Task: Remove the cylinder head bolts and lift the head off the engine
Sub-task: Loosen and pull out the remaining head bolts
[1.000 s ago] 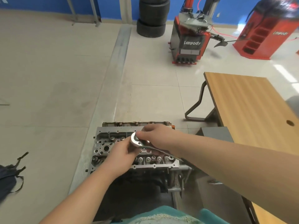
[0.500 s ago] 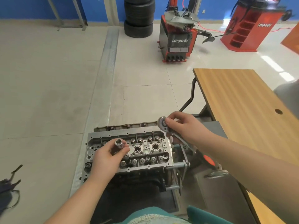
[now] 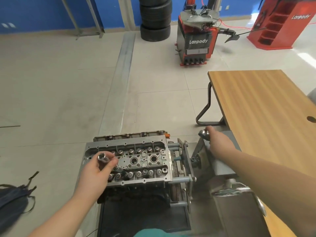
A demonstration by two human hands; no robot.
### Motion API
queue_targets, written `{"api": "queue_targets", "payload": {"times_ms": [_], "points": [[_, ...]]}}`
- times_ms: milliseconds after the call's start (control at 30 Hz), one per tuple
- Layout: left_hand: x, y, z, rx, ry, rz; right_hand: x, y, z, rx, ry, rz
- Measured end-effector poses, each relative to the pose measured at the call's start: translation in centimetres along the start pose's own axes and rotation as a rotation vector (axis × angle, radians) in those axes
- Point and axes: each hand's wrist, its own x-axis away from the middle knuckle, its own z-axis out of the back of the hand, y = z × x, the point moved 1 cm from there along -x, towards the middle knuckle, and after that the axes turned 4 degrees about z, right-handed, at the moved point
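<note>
The grey cylinder head (image 3: pixel 145 161) sits on top of the engine, bolted to a grey engine stand (image 3: pixel 220 165), with valve springs and two round wells showing. My left hand (image 3: pixel 95 173) is over the head's left end and holds a chrome socket (image 3: pixel 102 158) on a long stem between fingers and thumb. My right hand (image 3: pixel 218 144) is off to the right above the stand and grips the ratchet wrench (image 3: pixel 204 134), whose round head sticks out past my fingers.
A wooden table (image 3: pixel 266 120) stands at the right, close to the stand. A dark bag (image 3: pixel 13 202) lies on the floor at the left. Stacked tyres (image 3: pixel 155 19) and red Lanpody machines (image 3: pixel 196 40) stand far back. A metal floor rail (image 3: pixel 118 93) runs toward the engine.
The ratchet came off the socket over the head. My right hand carried it rightward to above the stand. My left hand kept the socket and lifted it slightly.
</note>
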Motion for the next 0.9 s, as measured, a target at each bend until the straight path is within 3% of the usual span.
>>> {"api": "queue_targets", "payload": {"times_ms": [267,733,900], "points": [[0.3,-0.2,-0.2,0.032,0.026,0.071,-1.3,2.2,-2.7,-0.016,-0.031,-0.019],[-0.1,-1.3,-0.1,0.015,0.018,0.089,-0.4,2.7,-3.6,0.068,-0.053,-0.242],[-0.3,-1.3,-0.2,0.015,-0.004,0.051,1.7,-0.6,-1.7,-0.020,0.149,-0.205]]}}
